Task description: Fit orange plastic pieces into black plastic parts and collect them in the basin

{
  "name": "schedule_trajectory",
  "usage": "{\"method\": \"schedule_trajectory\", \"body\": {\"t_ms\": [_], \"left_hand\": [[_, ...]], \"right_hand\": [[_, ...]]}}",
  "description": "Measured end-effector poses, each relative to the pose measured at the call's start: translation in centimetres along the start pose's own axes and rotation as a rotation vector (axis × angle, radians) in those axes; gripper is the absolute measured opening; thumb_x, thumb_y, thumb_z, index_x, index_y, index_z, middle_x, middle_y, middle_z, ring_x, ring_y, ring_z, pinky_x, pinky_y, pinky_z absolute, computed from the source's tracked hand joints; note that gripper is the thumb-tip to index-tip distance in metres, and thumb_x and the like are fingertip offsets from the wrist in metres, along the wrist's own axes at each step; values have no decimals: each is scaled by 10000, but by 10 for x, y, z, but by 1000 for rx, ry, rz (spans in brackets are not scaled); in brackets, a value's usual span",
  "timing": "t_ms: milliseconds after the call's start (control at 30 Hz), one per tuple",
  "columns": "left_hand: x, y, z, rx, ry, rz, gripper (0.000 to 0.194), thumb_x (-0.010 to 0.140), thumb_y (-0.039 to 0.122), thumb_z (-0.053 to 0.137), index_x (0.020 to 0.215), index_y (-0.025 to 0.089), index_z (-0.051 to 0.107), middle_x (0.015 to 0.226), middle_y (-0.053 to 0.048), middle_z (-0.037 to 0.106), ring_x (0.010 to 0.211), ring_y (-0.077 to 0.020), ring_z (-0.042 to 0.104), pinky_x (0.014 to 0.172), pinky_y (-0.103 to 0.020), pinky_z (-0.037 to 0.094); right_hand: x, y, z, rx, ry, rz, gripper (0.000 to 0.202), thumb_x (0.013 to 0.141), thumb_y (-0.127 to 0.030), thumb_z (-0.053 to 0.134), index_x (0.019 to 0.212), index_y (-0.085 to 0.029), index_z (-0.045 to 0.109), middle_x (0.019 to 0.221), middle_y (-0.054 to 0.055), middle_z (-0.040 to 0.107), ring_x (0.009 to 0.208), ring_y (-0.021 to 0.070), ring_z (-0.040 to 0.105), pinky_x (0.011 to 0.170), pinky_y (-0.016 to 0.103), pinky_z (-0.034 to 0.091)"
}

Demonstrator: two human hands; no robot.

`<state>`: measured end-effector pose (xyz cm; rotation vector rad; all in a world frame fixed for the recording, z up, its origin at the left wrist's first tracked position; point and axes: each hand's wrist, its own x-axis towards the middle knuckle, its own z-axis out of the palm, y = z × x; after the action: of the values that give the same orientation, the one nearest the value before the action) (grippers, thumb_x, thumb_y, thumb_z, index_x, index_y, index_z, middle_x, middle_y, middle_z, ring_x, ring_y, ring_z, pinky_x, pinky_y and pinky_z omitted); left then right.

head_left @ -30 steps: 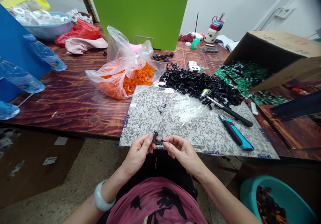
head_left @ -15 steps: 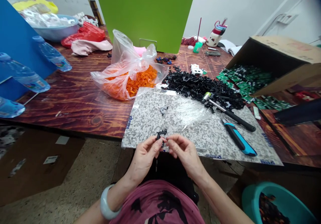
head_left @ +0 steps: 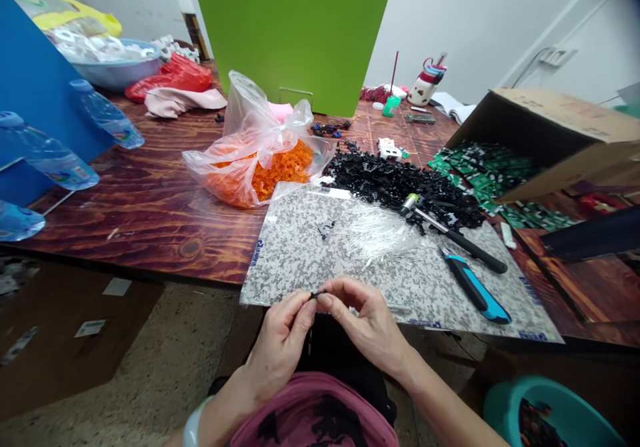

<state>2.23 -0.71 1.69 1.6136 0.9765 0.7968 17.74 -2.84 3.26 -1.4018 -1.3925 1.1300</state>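
Note:
Between the fingertips of both hands is a small black plastic part [head_left: 315, 294], mostly covered by the fingers. My left hand [head_left: 286, 327] pinches it from one side, and my right hand [head_left: 361, 313] closes its thumb and fingers on the other end. Both hands are just over the front edge of a speckled grey board [head_left: 295, 253]. Ahead of them on the board lie a few loose black parts [head_left: 326, 229] and a pile of thin clear strips [head_left: 377, 233]. A heap of similar black parts [head_left: 400, 179] spreads along the board's far side.
A hammer [head_left: 465, 241] and a blue-black utility knife [head_left: 477, 290] lie at the board's right. Behind stands a clear bag of orange parts [head_left: 280, 170]. A cardboard box [head_left: 550, 117] spills green circuit boards [head_left: 480, 167]. Water bottles [head_left: 55, 153] are at left, a teal bucket [head_left: 510, 400] at lower right.
The black part has been turned and lowered, so less of it shows between the fingers. My two hands have come closer together, and the view has shifted slightly.

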Motion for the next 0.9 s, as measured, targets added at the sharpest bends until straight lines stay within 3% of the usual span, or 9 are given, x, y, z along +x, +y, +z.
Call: {"method": "schedule_trajectory", "body": {"t_ms": [233,367,467,533,700,800,900], "left_hand": [[-14,7,-9,-9,17,106,255,939,229,390,725,181,521,625,24,437,561,-111,411,543,-230,338],[-4,-6,-16,-97,150,7,295,941,304,402,695,183,512,612,30,421,558,-112,393,529,-223,338],[14,-24,-21,-194,240,-86,306,931,382,414,718,186,512,616,40,402,542,-109,367,504,-215,334],[24,-34,-24,-211,277,-113,306,923,416,426,754,185,535,623,42,408,544,-109,385,511,-211,348],[31,-49,-25,-116,262,-112,327,937,417,400,773,185,562,642,21,478,583,-127,467,566,-225,399],[30,-53,-24,-115,229,-124,323,945,405,388,777,187,556,677,0,517,616,-140,498,591,-239,418],[31,-57,-24,-192,229,-171,322,951,404,376,793,189,556,687,-3,521,607,-133,494,578,-234,423]], "right_hand": [[2,-23,12,-176,69,-330,211,890,-268,504,705,-191,569,627,3,541,595,125,490,565,259,382],[27,-22,20,-196,17,-327,243,901,-269,491,685,-187,566,635,4,567,600,119,523,586,253,404],[71,-14,19,-197,-182,-294,248,896,-330,518,723,-176,610,670,0,626,613,110,563,589,230,429],[113,-7,13,-303,-219,-296,243,881,-382,541,795,-182,648,755,4,669,661,114,590,610,222,446],[229,11,1,-598,87,-222,335,830,-371,603,1087,-156,598,1116,118,613,996,212,574,882,338,433],[280,22,5,-664,135,-163,611,736,-402,689,1248,-134,489,1225,181,517,1146,304,487,961,432,374],[307,30,16,-705,115,-127,841,626,-441,760,1324,-134,408,1278,205,454,1186,362,439,968,481,356]]}}
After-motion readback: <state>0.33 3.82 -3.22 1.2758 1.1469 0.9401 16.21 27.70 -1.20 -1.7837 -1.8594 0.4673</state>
